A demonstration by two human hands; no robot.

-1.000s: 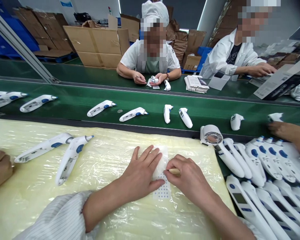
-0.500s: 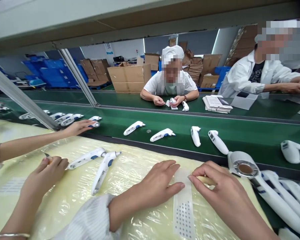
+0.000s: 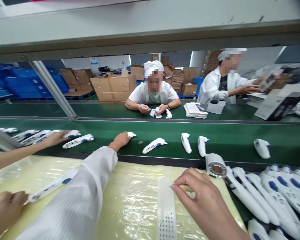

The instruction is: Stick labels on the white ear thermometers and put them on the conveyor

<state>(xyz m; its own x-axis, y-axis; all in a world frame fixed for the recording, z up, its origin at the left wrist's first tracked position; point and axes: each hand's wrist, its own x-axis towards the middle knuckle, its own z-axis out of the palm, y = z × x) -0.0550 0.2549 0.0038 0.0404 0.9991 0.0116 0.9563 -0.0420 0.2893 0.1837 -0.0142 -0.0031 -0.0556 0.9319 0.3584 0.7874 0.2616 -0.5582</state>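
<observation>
My left hand (image 3: 121, 140) reaches across to the green conveyor belt, its fingers closed around a white thermometer (image 3: 131, 134) whose tip pokes out past them. Pinched in my right hand (image 3: 202, 196) is a slim tool with a beige handle (image 3: 187, 188); its thin point is beside the upper part of a pale label strip (image 3: 166, 191). Rows of small grey dots cover the lower part of that strip, which lies on the yellow plastic-covered surface (image 3: 130, 200). Another white thermometer with a blue button (image 3: 155, 145) lies on the belt, right of my left hand.
At left, a co-worker's hand (image 3: 56, 138) touches thermometers on the belt; their other hand (image 3: 7, 206) is by a thermometer (image 3: 53, 185). A label roll (image 3: 216, 165) and several thermometers (image 3: 255, 196) are at right. Two people work across the belt, under an overhead beam (image 3: 150, 30).
My left hand has left the label strip, gone forward and left to the belt, and taken hold of a thermometer. My right hand stays by the strip with the tool. The view has shifted.
</observation>
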